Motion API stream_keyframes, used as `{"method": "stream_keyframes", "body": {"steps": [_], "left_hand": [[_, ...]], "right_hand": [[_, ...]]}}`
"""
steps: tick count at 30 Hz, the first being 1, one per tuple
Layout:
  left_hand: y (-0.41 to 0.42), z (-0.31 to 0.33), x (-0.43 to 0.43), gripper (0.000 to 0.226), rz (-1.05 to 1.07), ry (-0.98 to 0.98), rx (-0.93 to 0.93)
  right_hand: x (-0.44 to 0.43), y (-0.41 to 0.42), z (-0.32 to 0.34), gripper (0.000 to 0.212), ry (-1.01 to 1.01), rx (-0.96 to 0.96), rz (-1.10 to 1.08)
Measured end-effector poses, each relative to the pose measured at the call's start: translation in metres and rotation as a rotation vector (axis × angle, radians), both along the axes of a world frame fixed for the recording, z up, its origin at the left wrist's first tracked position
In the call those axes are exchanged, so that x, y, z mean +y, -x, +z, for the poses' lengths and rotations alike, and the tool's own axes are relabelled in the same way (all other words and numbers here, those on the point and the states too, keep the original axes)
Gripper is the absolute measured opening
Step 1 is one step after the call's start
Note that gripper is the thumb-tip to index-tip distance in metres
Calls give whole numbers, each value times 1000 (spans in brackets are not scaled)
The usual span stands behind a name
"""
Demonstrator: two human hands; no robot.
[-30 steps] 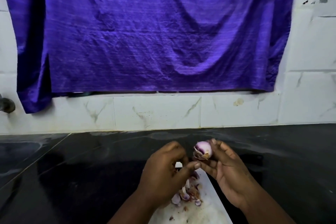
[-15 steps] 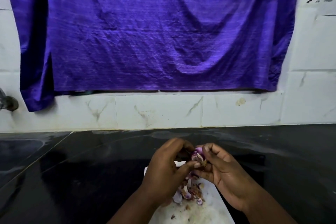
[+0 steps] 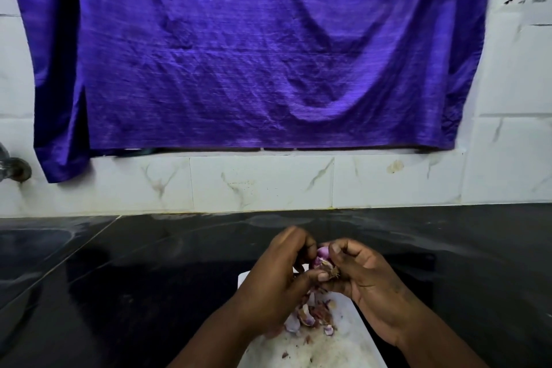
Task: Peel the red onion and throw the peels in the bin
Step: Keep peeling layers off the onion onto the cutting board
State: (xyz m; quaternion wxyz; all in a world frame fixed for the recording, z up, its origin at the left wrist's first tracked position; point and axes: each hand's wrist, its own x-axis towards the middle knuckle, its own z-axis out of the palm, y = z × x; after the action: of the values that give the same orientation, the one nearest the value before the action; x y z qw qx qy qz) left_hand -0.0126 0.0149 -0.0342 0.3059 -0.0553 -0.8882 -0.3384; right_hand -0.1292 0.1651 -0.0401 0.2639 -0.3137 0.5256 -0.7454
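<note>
A small red onion [image 3: 322,257], pale purple with a brown root tuft, is held between both hands above a white cutting board [image 3: 352,346]. My right hand [image 3: 363,281] grips it from the right, thumb over its top. My left hand [image 3: 280,275] pinches at its left side and lower end with thumb and fingertips. Most of the onion is hidden by the fingers. A pile of purple and brown onion peels [image 3: 310,315] lies on the board below the hands. No bin is in view.
The board rests on a black stone counter [image 3: 149,278]. Behind it is a white tiled wall [image 3: 268,182] with a purple cloth [image 3: 254,54] hanging over it. A metal tap [image 3: 12,167] sticks out at the far left.
The hands have come together: the onion, held up and exposed in my right hand before, is now lower and enclosed by both hands, with my left fingers on it.
</note>
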Motion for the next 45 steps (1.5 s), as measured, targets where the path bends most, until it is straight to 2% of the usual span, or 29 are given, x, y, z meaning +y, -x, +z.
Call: {"method": "stream_keyframes", "body": {"steps": [10,17,27,35,38,42,45], "left_hand": [[0,1,2,23,43,104,94],[1,2,0,21,-3,-27,125],[2,4,-2,25,-13,-168,112],[0,4,-1,35,14,-54,36],[1,1,2,28,11,-49,18],[3,0,6,18,32,-177,27],[3,1,4,26,93,-301,57]], "right_hand": [[-4,-1,-2,30,54,-79,-1],[-2,-2,2,37,76,-149,12],[3,0,5,40,49,-97,39],[-1,3,3,43,117,-167,-27],[-1,3,3,40,156,-193,-45],[0,3,4,34,144,-167,-34],[1,3,5,28,134,-140,-32]]}}
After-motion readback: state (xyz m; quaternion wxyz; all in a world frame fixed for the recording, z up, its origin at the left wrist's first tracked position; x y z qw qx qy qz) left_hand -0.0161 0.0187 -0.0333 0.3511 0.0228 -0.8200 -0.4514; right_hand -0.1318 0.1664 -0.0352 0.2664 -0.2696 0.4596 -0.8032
